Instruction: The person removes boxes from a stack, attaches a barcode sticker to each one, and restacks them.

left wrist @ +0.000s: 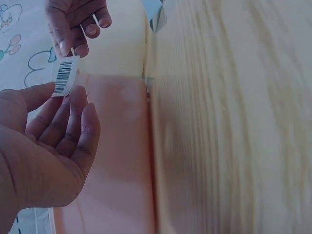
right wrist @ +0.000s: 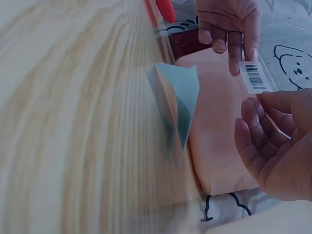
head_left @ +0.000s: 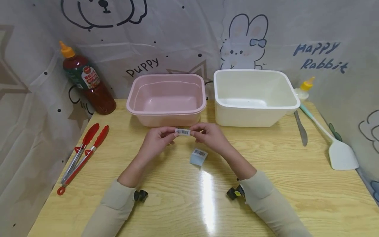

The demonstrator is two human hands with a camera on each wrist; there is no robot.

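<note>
A small white barcode label (head_left: 183, 132) is stretched between both hands, in front of the pink bin. My left hand (head_left: 157, 142) pinches one end between thumb and fingertips; my right hand (head_left: 211, 137) pinches the other end the same way. In the left wrist view the barcode sticker (left wrist: 65, 76) shows its printed black bars toward the camera. Below the hands on the table lies a folded pale blue paper piece (head_left: 198, 159) with another barcode on it. Seen in the right wrist view, this blue paper (right wrist: 176, 105) stands up in a bent fold.
Behind the hands stand a pink bin (head_left: 168, 119) and a white bin (head_left: 244, 117). At left are a red sauce bottle (head_left: 88, 82) and red-handled tongs (head_left: 84, 154). To the right lie a knife (head_left: 301, 130) and a white spatula (head_left: 341, 154), near a yellow-capped bottle (head_left: 303, 90).
</note>
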